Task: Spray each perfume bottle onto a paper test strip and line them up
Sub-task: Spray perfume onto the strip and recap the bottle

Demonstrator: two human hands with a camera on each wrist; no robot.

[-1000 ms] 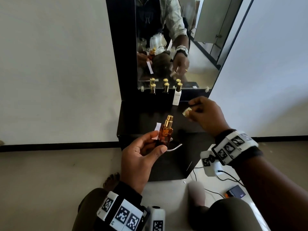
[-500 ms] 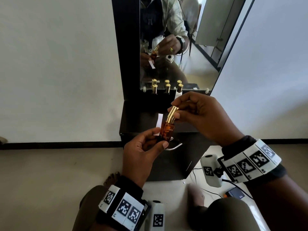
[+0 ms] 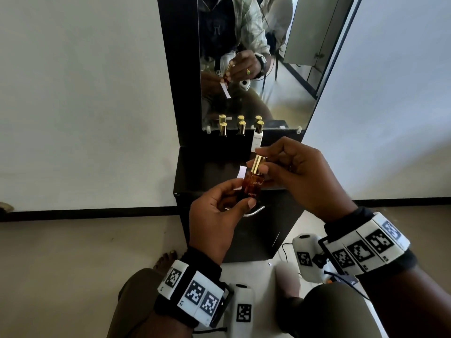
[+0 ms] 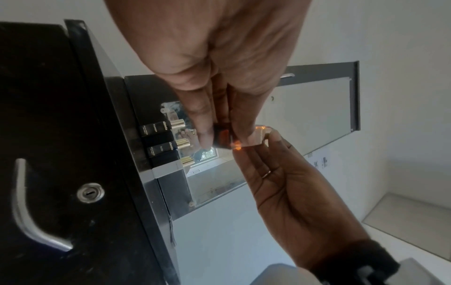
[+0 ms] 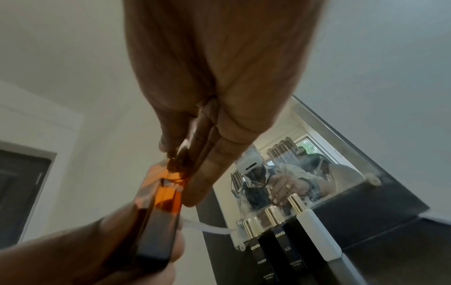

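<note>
Cap (image 3: 258, 162) back on, above black cabinet (image 3: 210, 172)

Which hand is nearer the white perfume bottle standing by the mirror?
Right. The right hand pinches the amber bottle's gold cap just in front of the white perfume bottle; the left hand sits lower, farther away.

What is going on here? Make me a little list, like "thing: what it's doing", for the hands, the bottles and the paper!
left hand: holds the amber bottle by its body, with a white paper strip behind it
right hand: fingertips pinch the gold cap on top of the amber bottle
bottles waiting: two black bottles and one white bottle, all gold-capped, standing in a row on the black cabinet
behind the row: a mirror
spraying: none visible
</note>
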